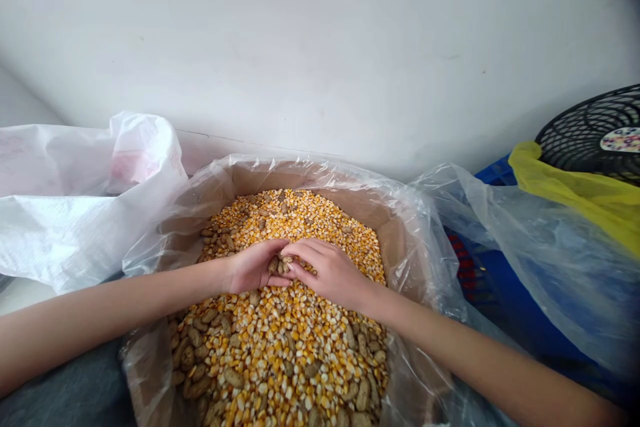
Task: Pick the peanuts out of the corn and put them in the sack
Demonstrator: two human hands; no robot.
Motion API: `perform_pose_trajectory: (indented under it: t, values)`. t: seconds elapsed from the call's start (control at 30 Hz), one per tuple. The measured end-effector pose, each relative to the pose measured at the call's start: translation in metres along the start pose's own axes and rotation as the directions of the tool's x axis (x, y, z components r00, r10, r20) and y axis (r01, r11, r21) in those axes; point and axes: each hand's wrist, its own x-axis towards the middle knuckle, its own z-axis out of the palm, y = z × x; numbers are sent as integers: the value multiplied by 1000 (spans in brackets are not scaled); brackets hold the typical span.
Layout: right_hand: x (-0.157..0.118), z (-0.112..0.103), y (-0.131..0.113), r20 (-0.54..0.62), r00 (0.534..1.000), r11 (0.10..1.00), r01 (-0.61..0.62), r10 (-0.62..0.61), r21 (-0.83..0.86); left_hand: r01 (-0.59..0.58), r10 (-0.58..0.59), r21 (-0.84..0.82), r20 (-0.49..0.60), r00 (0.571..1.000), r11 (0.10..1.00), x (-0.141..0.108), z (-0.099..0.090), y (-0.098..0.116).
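Observation:
My left hand (253, 268) is cupped with its fingers curled around several unshelled peanuts (280, 265). Against it, from the right, comes my right hand (327, 271), its thumb and fingers closed on the same peanuts; the fingertips partly cover them. Both hands hover over loose yellow and white corn kernels (280, 340), with more unshelled peanuts (197, 353) scattered among them, thickest along the left side and at the lower right. The kernels fill a box (400, 240) lined with a clear plastic bag (425, 267).
At the left stands a white woven sack (75, 233). To the right are a blue basket (505, 293), a clear plastic sheet (560, 267), a yellow bag (585, 200) and a black fan grille (580, 133). A pale wall (310, 47) rises behind the box.

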Motion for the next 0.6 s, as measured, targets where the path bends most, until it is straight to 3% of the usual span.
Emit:
perform_pose_trajectory:
  t: [0.17, 0.27, 0.33, 0.43, 0.53, 0.6]
  values:
    - [1, 2, -1, 2, 1000, 999, 29, -29, -41, 66, -66, -6, -6, 998, 998, 2, -3, 0]
    - [3, -4, 2, -33, 998, 997, -62, 61, -45, 49, -51, -35, -65, 997, 998, 3, -5, 3]
    - [3, -11, 8, 10, 985, 979, -171, 173, -109, 23, -28, -60, -93, 995, 998, 4, -6, 4]
    - [-2, -22, 21, 239, 900, 907, -284, 364, -310, -17, 9, -85, -99, 995, 996, 4, -8, 5]
    - [-9, -26, 28, 460, 774, 871, -232, 434, -432, -30, 21, -87, -107, 994, 996, 5, -9, 3]
    - [-11, -25, 28, 538, 726, 873, -178, 428, -454, -30, 21, -82, -113, 993, 996, 6, -8, 3]
